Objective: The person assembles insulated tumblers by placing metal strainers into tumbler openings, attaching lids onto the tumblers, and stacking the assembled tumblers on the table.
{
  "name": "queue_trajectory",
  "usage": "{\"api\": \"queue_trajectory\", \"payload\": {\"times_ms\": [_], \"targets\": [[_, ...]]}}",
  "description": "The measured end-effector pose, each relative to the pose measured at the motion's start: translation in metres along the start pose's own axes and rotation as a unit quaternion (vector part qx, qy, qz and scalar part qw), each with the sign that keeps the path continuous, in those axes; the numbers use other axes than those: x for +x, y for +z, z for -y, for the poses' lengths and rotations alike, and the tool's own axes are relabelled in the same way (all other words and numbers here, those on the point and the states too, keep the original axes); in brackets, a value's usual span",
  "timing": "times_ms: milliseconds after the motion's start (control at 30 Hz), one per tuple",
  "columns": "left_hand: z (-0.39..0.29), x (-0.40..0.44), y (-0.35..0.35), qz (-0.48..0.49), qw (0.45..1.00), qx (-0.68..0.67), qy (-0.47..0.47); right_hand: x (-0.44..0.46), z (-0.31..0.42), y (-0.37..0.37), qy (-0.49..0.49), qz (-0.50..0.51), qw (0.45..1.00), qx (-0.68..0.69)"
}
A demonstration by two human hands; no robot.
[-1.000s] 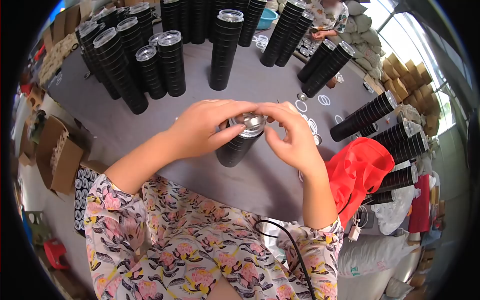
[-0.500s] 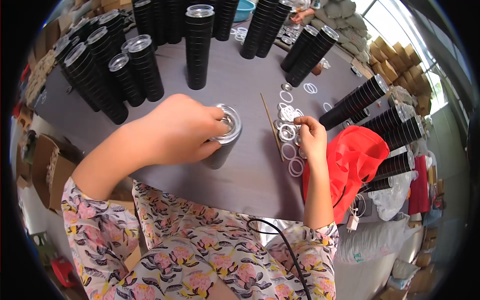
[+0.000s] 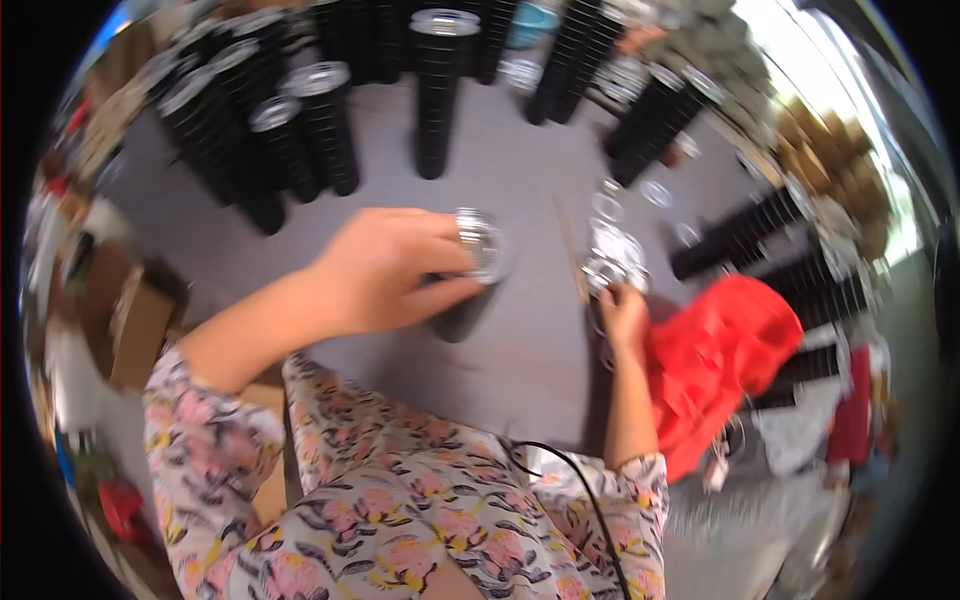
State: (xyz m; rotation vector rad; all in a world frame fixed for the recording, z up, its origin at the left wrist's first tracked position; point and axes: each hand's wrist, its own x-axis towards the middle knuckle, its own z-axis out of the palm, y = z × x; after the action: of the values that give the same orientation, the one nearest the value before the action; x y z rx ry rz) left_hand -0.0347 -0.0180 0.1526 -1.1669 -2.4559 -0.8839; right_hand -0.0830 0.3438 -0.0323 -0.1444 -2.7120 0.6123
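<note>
Near the middle of the grey table [image 3: 400, 375], my left hand [image 3: 390, 268] has its fingers round a shiny clear-and-silver lid piece [image 3: 480, 245] at the top of a short black stack [image 3: 465, 312]. My right hand [image 3: 625, 315] is at the near edge of a pile of white rings and small silver parts [image 3: 615, 255]. Its fingers are bent together; motion blur hides what lies between them. A thin brown stick [image 3: 572, 245] lies left of the pile.
Tall black stacks [image 3: 435, 110] stand along the far side, and more lean at the right [image 3: 740, 230]. A red cloth bag [image 3: 715, 360] lies beside my right forearm. Cardboard boxes [image 3: 145, 330] are at the left. A co-worker's hand [image 3: 640, 38] shows at the far edge.
From holding the lid piece together, my hands have separated. My left hand stays on it; my right hand has moved right to the ring pile. The view has shifted and blurred.
</note>
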Motion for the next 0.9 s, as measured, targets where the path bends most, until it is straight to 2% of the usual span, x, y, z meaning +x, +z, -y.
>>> {"api": "queue_trajectory", "payload": {"times_ms": [33,67,100,133,167,200,233,300,333,367,433,533,633,667,700,733,767,833,900], "targets": [[-0.003,-0.006,-0.001,-0.019,1.000,-0.001,-0.020,0.002,-0.005,0.006,0.038,0.029,0.999,-0.018],[-0.005,-0.010,0.001,-0.073,0.996,-0.036,-0.021,0.001,0.002,0.006,0.002,0.021,0.999,-0.032],[-0.006,-0.014,0.004,-0.098,0.993,-0.039,-0.042,0.006,-0.003,0.012,0.028,0.057,0.997,-0.041],[0.005,-0.017,0.018,-0.183,0.979,-0.086,0.002,0.006,0.014,0.002,-0.017,0.064,0.996,-0.060],[0.000,-0.020,0.014,-0.144,0.984,-0.083,-0.059,0.012,0.005,0.013,-0.038,0.046,0.996,-0.068],[0.002,-0.019,0.018,-0.175,0.978,-0.092,-0.064,0.007,0.035,0.003,-0.038,0.065,0.994,-0.081],[0.002,-0.018,0.021,-0.201,0.965,-0.149,-0.076,0.012,0.027,0.010,-0.011,0.094,0.992,-0.080],[-0.003,-0.015,0.022,-0.228,0.954,-0.165,-0.108,0.034,-0.041,0.053,-0.099,0.008,0.994,-0.038],[0.002,-0.012,0.028,-0.279,0.942,-0.165,-0.091,0.039,-0.039,0.056,-0.078,0.035,0.995,-0.047],[0.000,-0.013,0.025,-0.295,0.933,-0.179,-0.096,0.027,0.002,0.036,-0.109,0.009,0.993,-0.047],[-0.006,-0.019,0.022,-0.341,0.895,-0.269,-0.106,-0.021,0.089,-0.017,-0.150,-0.055,0.986,-0.047],[0.006,-0.028,0.029,-0.423,0.812,-0.385,-0.114,-0.027,0.088,-0.022,-0.163,-0.068,0.983,-0.054],[0.025,-0.052,0.035,-0.461,0.695,-0.527,-0.163,-0.014,0.038,0.003,-0.235,-0.144,0.960,-0.046],[0.037,-0.061,0.041,-0.477,0.689,-0.520,-0.167,0.005,-0.013,0.035,-0.219,-0.152,0.955,0.129],[0.047,-0.069,0.043,-0.493,0.682,-0.513,-0.171,0.010,-0.029,0.037,-0.200,-0.156,0.965,0.074],[0.044,-0.082,0.038,-0.490,0.698,-0.479,-0.209,0.015,-0.038,0.037,-0.180,-0.159,0.971,0.020],[0.071,-0.082,0.058,-0.532,0.712,-0.426,-0.165,0.019,-0.047,0.038,-0.161,-0.160,0.973,-0.034],[0.063,-0.107,0.048,-0.460,0.807,-0.241,-0.283,0.020,-0.034,0.027,-0.133,-0.157,0.977,-0.049],[0.085,-0.122,0.069,-0.374,0.897,-0.007,-0.234,0.013,-0.006,0.003,-0.104,-0.139,0.985,0.011]]}}
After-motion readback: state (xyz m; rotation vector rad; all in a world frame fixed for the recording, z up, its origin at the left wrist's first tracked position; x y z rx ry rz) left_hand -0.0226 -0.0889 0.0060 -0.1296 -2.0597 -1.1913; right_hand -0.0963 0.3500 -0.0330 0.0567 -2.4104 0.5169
